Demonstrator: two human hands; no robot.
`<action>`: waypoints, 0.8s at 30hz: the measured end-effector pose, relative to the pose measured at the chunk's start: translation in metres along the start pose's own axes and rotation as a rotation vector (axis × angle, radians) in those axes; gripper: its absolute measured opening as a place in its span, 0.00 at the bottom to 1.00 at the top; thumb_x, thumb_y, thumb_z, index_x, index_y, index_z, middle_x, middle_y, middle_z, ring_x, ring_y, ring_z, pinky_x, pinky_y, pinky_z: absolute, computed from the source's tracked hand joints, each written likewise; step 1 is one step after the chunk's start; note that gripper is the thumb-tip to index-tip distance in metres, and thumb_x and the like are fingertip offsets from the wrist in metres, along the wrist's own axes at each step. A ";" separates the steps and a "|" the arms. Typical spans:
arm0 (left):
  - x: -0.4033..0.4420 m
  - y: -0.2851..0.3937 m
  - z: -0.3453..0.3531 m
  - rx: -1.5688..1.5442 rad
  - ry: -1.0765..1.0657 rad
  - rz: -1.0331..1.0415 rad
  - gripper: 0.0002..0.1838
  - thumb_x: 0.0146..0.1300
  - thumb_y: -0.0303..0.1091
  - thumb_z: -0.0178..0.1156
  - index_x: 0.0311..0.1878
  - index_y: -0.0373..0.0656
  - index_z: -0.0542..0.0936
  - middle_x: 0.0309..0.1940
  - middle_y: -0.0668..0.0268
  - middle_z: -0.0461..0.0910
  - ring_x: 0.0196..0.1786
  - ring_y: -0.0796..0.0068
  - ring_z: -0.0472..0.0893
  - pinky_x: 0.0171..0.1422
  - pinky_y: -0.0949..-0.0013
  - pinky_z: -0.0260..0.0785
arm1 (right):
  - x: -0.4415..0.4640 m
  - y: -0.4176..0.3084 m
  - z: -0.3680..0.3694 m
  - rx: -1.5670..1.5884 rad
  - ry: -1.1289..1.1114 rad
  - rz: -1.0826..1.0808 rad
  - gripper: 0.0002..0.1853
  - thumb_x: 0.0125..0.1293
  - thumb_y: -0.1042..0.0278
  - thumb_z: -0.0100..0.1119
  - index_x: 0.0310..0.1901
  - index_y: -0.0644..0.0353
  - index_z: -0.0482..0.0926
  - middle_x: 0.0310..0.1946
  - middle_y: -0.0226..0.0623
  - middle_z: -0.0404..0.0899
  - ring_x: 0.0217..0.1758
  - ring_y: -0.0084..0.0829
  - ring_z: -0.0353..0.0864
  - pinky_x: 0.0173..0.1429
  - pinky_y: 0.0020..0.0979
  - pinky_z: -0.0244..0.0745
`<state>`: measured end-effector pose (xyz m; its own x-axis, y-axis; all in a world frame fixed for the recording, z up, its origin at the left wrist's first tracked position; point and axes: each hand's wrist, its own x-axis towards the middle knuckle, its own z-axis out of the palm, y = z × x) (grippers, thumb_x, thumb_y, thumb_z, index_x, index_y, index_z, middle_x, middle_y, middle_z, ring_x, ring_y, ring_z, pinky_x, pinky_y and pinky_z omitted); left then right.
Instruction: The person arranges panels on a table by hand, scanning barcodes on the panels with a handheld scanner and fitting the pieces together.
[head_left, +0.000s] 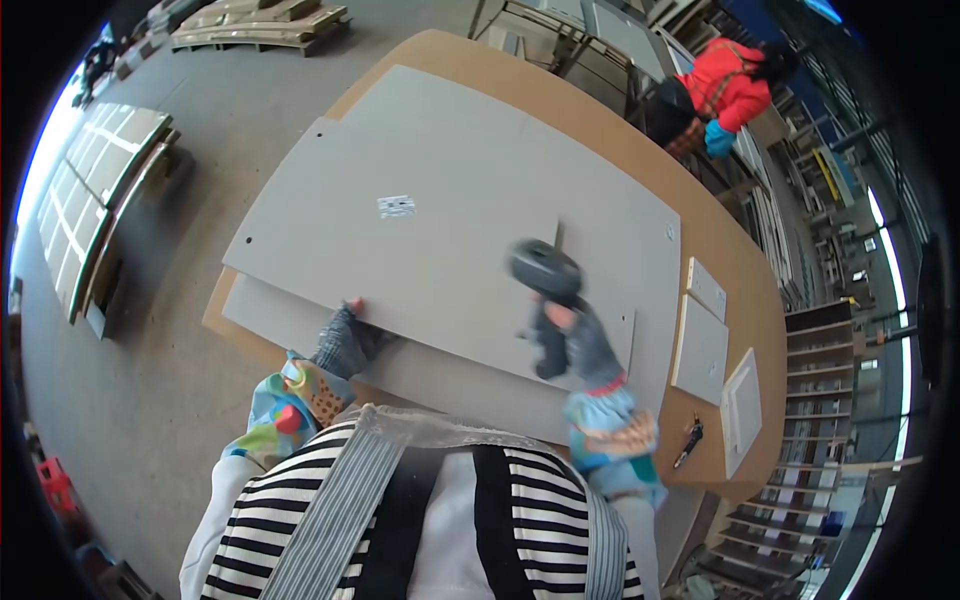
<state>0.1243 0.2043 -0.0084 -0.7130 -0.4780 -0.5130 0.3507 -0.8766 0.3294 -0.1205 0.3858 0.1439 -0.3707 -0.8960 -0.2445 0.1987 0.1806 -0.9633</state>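
In my right hand (582, 345), in a grey fingerless glove, is a dark handheld barcode scanner (545, 268), blurred by motion. It is above a large light grey panel (440, 150) that bears a white printed label (396, 206). My left hand (347, 340), gloved in grey, grips the panel's near edge, with a fingertip on top and the other fingers hidden beneath. Under this panel lies another grey panel (440, 385), partly covered and set at a slightly different angle. Both rest on a brown board (740, 270).
Small white panels (700, 350) and a black pen-like tool (689, 441) lie on the board's right side. Beyond, a person in a red jacket (725, 85) bends over other panels. Wrapped stacks on pallets (105, 190) stand on the floor at left. Slatted racks (815, 400) stand at right.
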 end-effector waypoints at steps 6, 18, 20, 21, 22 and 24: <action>0.002 -0.006 -0.008 0.045 -0.134 0.082 0.30 0.56 0.44 0.55 0.57 0.36 0.62 0.53 0.53 0.70 0.55 0.55 0.71 0.61 0.49 0.63 | 0.141 0.004 0.078 -0.105 -0.157 0.172 0.16 0.60 0.55 0.54 0.36 0.63 0.71 0.21 0.32 0.72 0.22 0.25 0.73 0.29 0.28 0.71; 0.015 -0.009 -0.029 0.042 -0.176 0.025 0.30 0.57 0.48 0.55 0.58 0.40 0.63 0.53 0.58 0.71 0.55 0.59 0.71 0.61 0.50 0.63 | 0.162 0.030 0.034 -0.844 0.197 -0.134 0.21 0.54 0.53 0.58 0.40 0.63 0.72 0.30 0.43 0.77 0.35 0.40 0.77 0.40 0.38 0.71; 0.009 -0.006 -0.019 0.049 -0.194 0.018 0.28 0.57 0.49 0.55 0.55 0.39 0.65 0.50 0.57 0.72 0.53 0.59 0.72 0.59 0.53 0.63 | 0.123 0.023 -0.016 -0.924 0.480 -0.241 0.22 0.50 0.57 0.62 0.43 0.61 0.71 0.36 0.46 0.77 0.41 0.45 0.76 0.44 0.41 0.69; 0.007 -0.006 -0.015 0.037 -0.189 0.017 0.27 0.58 0.50 0.55 0.52 0.39 0.68 0.48 0.57 0.73 0.51 0.59 0.73 0.58 0.55 0.64 | 0.100 0.010 -0.048 -0.755 0.360 -0.188 0.22 0.50 0.59 0.61 0.44 0.60 0.70 0.38 0.45 0.77 0.42 0.44 0.76 0.45 0.42 0.69; 0.011 -0.007 -0.020 0.051 -0.208 0.015 0.27 0.58 0.50 0.55 0.52 0.39 0.68 0.48 0.57 0.73 0.51 0.59 0.73 0.58 0.55 0.64 | 0.072 0.006 -0.078 -0.959 0.511 -0.177 0.23 0.49 0.60 0.61 0.46 0.60 0.69 0.41 0.45 0.77 0.44 0.42 0.76 0.46 0.43 0.69; 0.027 -0.010 -0.040 0.022 -0.147 -0.020 0.31 0.57 0.50 0.55 0.58 0.42 0.64 0.53 0.57 0.70 0.56 0.57 0.70 0.60 0.49 0.63 | 0.019 0.047 -0.164 -1.151 0.915 0.002 0.30 0.47 0.58 0.63 0.52 0.60 0.65 0.47 0.46 0.73 0.52 0.47 0.71 0.50 0.44 0.67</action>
<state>0.1258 0.1977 -0.0571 -0.8014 -0.4459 -0.3986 0.3231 -0.8837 0.3387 -0.2671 0.4444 0.0760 -0.8910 -0.4112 0.1926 -0.4537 0.7906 -0.4112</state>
